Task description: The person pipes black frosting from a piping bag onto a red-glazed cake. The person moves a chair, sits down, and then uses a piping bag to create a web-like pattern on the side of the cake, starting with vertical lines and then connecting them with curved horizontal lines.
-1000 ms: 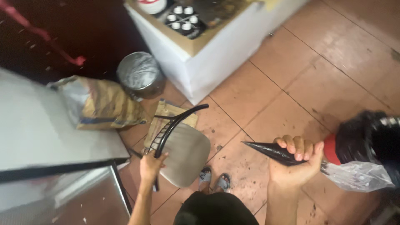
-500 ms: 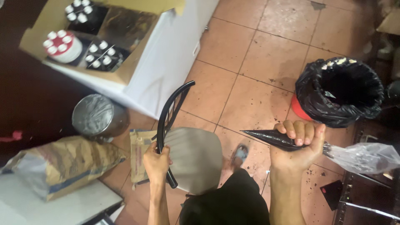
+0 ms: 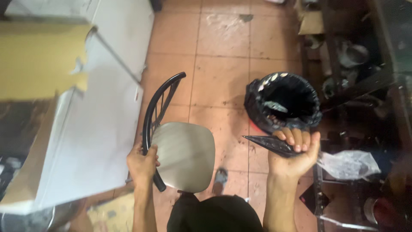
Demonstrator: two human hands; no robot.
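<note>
Over a tiled floor [image 3: 219, 77], the left hand [image 3: 141, 165] clamps a chair's black backrest [image 3: 151, 116] while the right hand [image 3: 294, 157] closes around a dark cone-shaped piping bag [image 3: 268, 144] beside the lined bin [image 3: 283, 101], where a loosened one-handed hold could tip the chair or spill the bag.

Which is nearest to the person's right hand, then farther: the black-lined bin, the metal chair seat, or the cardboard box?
From the right hand in the head view:
1. Black-lined bin, just above the hand.
2. Metal chair seat, to its left.
3. Cardboard box, far left.
</note>
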